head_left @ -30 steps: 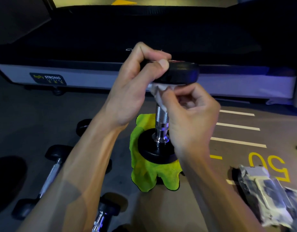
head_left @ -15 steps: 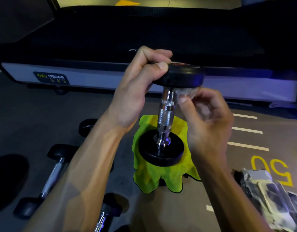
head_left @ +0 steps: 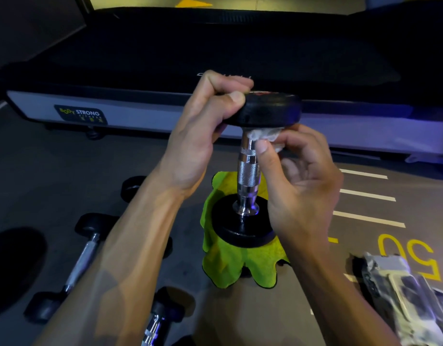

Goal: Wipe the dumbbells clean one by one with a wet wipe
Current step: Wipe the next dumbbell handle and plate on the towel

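Spare dumbbells (head_left: 83, 260) lay on floor nearby, prob. awaiting their turn; dumbbell (head_left: 248, 176) stood upright on green cloth (head_left: 240, 265), padding it. Right hand (head_left: 300, 186) pinched wet wipe (head_left: 265, 134) w/ thumb against handle under top head; left hand (head_left: 203, 136) gripped that head, steadying it

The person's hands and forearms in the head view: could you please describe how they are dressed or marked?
Both forearms are bare as far as the frame shows, with no sleeves visible. The left hand and right hand wear no gloves, rings, watch or wristband. Fingernails look short and unpainted. No markings show.
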Motion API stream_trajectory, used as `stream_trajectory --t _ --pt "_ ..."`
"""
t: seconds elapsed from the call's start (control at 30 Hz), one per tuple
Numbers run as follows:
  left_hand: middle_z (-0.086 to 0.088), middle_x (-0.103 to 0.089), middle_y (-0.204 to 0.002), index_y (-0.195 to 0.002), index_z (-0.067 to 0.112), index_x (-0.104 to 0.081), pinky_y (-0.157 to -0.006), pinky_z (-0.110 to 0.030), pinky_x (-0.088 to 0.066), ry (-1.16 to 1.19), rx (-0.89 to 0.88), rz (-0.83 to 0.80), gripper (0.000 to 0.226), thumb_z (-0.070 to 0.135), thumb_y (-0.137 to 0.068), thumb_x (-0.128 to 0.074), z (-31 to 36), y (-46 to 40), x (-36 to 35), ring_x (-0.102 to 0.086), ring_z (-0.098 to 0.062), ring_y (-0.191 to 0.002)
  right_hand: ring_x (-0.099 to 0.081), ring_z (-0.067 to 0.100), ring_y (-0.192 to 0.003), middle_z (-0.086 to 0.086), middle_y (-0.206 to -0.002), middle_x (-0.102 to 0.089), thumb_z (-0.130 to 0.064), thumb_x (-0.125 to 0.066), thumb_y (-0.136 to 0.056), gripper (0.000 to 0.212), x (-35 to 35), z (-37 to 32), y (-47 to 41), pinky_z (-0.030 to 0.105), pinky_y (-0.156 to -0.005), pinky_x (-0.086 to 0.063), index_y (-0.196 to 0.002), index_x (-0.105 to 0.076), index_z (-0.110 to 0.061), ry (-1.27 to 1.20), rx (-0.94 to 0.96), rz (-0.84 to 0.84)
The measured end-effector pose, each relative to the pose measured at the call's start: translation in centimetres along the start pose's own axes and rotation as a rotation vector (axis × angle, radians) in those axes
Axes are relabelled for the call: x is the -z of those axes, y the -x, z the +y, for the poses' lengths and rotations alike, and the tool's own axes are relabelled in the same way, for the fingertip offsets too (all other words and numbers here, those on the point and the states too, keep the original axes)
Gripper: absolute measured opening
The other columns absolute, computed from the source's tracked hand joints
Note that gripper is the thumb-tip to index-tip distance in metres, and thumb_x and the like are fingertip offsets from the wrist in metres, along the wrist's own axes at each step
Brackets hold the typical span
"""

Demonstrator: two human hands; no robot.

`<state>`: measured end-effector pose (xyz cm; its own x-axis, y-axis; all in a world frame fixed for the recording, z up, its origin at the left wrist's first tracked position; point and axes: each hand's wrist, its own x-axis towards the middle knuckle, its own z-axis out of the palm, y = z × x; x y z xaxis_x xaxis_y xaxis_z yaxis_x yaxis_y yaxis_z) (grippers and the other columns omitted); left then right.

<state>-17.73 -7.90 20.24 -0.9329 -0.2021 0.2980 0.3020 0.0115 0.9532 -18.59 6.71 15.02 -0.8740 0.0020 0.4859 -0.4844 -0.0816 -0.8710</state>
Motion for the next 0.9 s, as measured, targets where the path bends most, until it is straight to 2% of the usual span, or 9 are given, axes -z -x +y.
stream_trajectory --t 0.07,0.17,0.27,0.33,0.47,0.63,0.73,0.8,0.9 --pt "0.008 -0.067 -0.131 -0.094 0.034 -0.064 -0.1 -0.039 -0.041 -0.008 0.0 0.007 0.014 0.042 -0.084 -0.057 0.0 0.1 0.1 -0.059 -0.013 -0.121 -0.07 0.02 -0.095 0.0 -0.106 -0.065 -0.012 -0.078 -0.093 0.014 -0.4 -0.2 0.0 0.047 -0.083 -0.06 -0.096 -0.07 -0.023 0.073 0.034 0.014" --pt "0.01 -0.068 -0.13 -0.087 0.045 -0.069 -0.102 -0.042 -0.039 -0.029 0.007 0.016 0.012 0.043 -0.084 -0.057 0.1 0.2 0.4 -0.058 -0.014 -0.121 -0.067 0.015 -0.09 -0.002 -0.096 -0.067 -0.011 -0.078 -0.094 0.007 -0.1 0.2 0.1 0.04 -0.079 -0.056 -0.093 -0.072 -0.016 0.265 0.128 -0.037" --pt "0.01 -0.068 -0.129 -0.081 0.051 -0.069 -0.103 -0.039 -0.039 -0.027 0.019 0.03 0.015 0.045 -0.083 -0.055 0.1 0.1 0.9 -0.056 -0.009 -0.117 -0.063 0.004 -0.09 -0.008 -0.098 -0.067 -0.007 -0.078 -0.093 0.008 1.3 0.9 1.1 0.017 -0.081 -0.049 -0.09 -0.073 -0.012 0.434 0.212 -0.146" --pt "0.009 -0.067 -0.129 -0.08 0.052 -0.069 -0.104 -0.038 -0.039 -0.017 0.022 0.042 0.016 0.045 -0.082 -0.054 0.1 0.0 1.2 -0.054 -0.01 -0.12 -0.06 0.001 -0.09 -0.012 -0.099 -0.065 -0.004 -0.08 -0.09 0.01 2.1 1.4 2.3 0.009 -0.081 -0.043 -0.089 -0.074 -0.013 0.536 0.233 -0.227" --pt "0.006 -0.066 -0.129 -0.079 0.05 -0.07 -0.107 -0.041 -0.039 -0.008 0.024 0.058 0.017 0.043 -0.084 -0.055 0.0 0.1 1.7 -0.053 -0.014 -0.123 -0.06 -0.002 -0.091 -0.009 -0.1 -0.068 -0.007 -0.08 -0.091 0.007 1.6 1.2 1.3 0.009 -0.082 -0.043 -0.093 -0.079 -0.014 0.521 0.255 -0.233" --pt "0.01 -0.068 -0.127 -0.076 0.05 -0.069 -0.097 -0.036 -0.039 -0.015 0.039 0.038 0.028 0.034 -0.09 -0.052 0.1 0.2 1.6 -0.055 -0.011 -0.117 -0.057 -0.004 -0.085 -0.003 -0.095 -0.066 -0.01 -0.077 -0.095 0.007 0.0 0.3 -1.3 0.012 -0.079 -0.043 -0.101 -0.082 -0.009 0.434 0.298 -0.148" --pt "0.008 -0.068 -0.128 -0.077 0.05 -0.069 -0.1 -0.037 -0.039 0.013 0.033 0.051 0.017 0.042 -0.082 -0.055 0.2 0.2 1.8 -0.053 -0.014 -0.12 -0.057 -0.004 -0.086 -0.011 -0.093 -0.062 -0.01 -0.076 -0.093 0.009 1.5 1.3 1.9 0.009 -0.076 -0.042 -0.096 -0.082 -0.015 0.525 0.246 -0.216" --pt "0.008 -0.068 -0.128 -0.077 0.05 -0.069 -0.101 -0.038 -0.038 0.013 0.031 0.051 0.016 0.044 -0.08 -0.055 0.1 0.3 1.9 -0.053 -0.015 -0.121 -0.062 0.0 -0.083 -0.015 -0.088 -0.06 -0.012 -0.077 -0.09 0.009 2.6 1.9 3.7 0.013 -0.073 -0.046 -0.092 -0.083 -0.019 0.545 0.198 -0.256" --pt "0.009 -0.069 -0.127 -0.078 0.049 -0.068 -0.101 -0.04 -0.038 0.007 0.014 0.018 0.016 0.042 -0.082 -0.054 0.0 0.3 1.6 -0.054 -0.014 -0.12 -0.062 0.006 -0.078 -0.011 -0.084 -0.063 -0.014 -0.08 -0.088 0.01 3.2 1.8 3.5 0.012 -0.068 -0.043 -0.088 -0.082 -0.024 0.567 0.174 -0.327"
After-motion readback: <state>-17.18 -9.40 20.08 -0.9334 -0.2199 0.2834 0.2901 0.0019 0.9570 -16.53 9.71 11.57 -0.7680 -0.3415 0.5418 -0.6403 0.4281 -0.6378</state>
